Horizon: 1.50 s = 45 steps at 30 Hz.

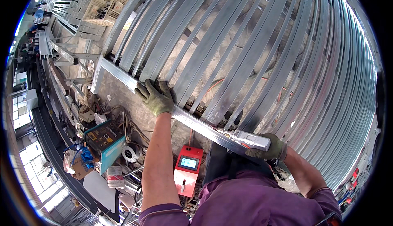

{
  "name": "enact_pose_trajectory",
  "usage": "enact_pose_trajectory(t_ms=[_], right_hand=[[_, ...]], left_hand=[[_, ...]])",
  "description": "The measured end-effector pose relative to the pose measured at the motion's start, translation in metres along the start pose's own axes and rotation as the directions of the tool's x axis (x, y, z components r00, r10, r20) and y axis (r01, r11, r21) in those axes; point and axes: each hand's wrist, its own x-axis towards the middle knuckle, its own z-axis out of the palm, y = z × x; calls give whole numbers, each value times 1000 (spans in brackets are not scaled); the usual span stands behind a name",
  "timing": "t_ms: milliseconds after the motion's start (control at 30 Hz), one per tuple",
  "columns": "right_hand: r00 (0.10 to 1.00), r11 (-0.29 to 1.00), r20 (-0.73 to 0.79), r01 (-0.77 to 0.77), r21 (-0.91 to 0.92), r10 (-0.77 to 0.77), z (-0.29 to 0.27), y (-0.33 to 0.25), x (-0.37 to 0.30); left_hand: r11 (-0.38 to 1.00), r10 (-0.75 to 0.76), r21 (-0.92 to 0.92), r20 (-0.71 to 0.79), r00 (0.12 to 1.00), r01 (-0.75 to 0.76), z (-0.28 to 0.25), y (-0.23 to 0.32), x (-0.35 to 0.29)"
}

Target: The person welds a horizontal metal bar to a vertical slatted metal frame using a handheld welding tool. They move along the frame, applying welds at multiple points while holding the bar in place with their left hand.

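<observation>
Both my hands wear olive-green gloves. My left hand [156,98] rests on the near rail [117,74] of a metal frame, its fingers spread over the rail and the ends of the bars. Wrapped in my right hand [270,147] is a silver welding gun [249,139] with a narrow nozzle pointing left, low over the same rail. Long galvanized bars [221,48] run away from the rail side by side, with gaps between them. My right fingers are partly hidden by the gun's body.
A red box with a screen [188,169] stands below the rail, near my legs. To the left are a teal machine [105,140], a wire spool [130,153] and tangled cables [130,123]. Farther off, a cream crate [105,7] sits beside stacked metal tubes [77,9].
</observation>
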Motion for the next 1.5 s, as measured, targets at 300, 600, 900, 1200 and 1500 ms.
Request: enact_pose_trajectory(t_ms=[300,600,900,1200,1500], right_hand=[[1000,1000,-23,10,-21,-10,3,-4,-3],[999,1000,-39,-24,-20,23,1,-7,-4],[999,999,-19,-39,14,39,-1,-12,-6],[998,998,-27,-50,25,51,0,-8,-9],[998,998,-47,-50,-44,48,4,1,-9]], left_hand=[[999,-20,36,35,999,19,-5,5,-1],[999,-22,29,13,1000,22,1,0,-1],[1000,21,7,-31,999,-21,4,-4,-1],[1000,16,-25,-12,1000,-16,2,-3,0],[1000,-22,-3,26,999,22,-8,8,-1]])
